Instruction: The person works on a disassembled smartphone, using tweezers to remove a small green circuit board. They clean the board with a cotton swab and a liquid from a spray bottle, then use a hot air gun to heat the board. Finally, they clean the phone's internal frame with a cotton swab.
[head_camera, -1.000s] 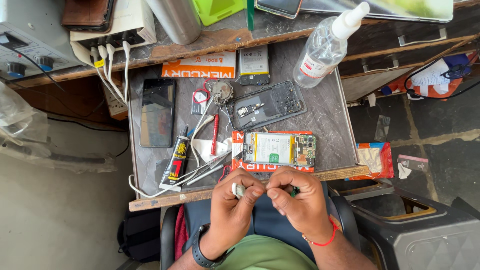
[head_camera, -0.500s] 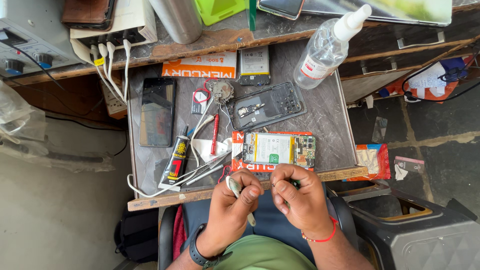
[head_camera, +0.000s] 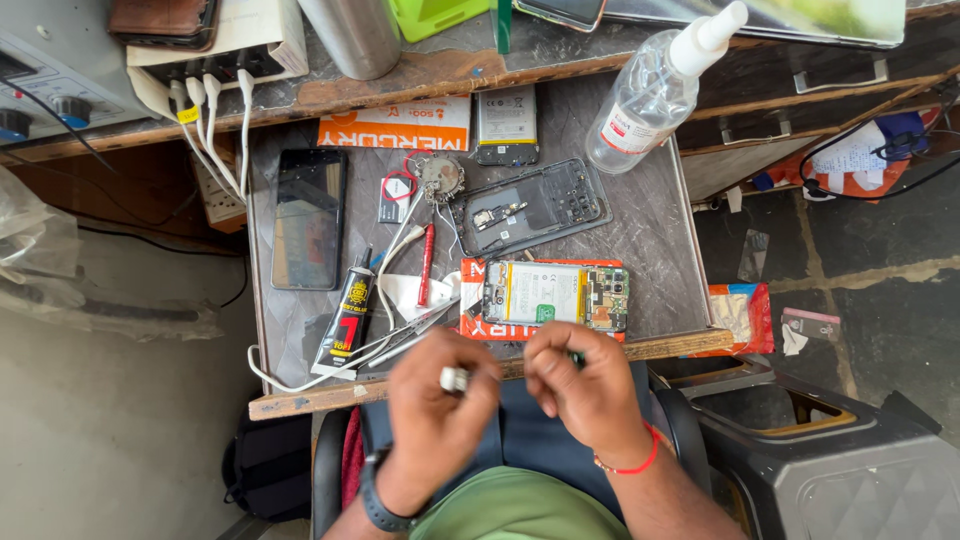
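Both hands close together at the bench (head_camera: 655, 245) edge.
Your left hand (head_camera: 440, 395) pinches a small silvery part (head_camera: 454, 378); right hand (head_camera: 585, 385) curls on something unclear — keep them steady over the opened phone (head_camera: 555, 295).

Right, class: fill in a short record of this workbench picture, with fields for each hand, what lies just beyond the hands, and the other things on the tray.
Left hand: left hand, fingers curled, pinching a small silvery part
Right hand: right hand, blurred; what it grips cannot be told
Just beyond the hands: opened phone with battery and board showing, lying on a red packet
Further back: empty phone back cover, clear spray bottle
Left of tray: dark phone screen, black glue tube, red-handled tool
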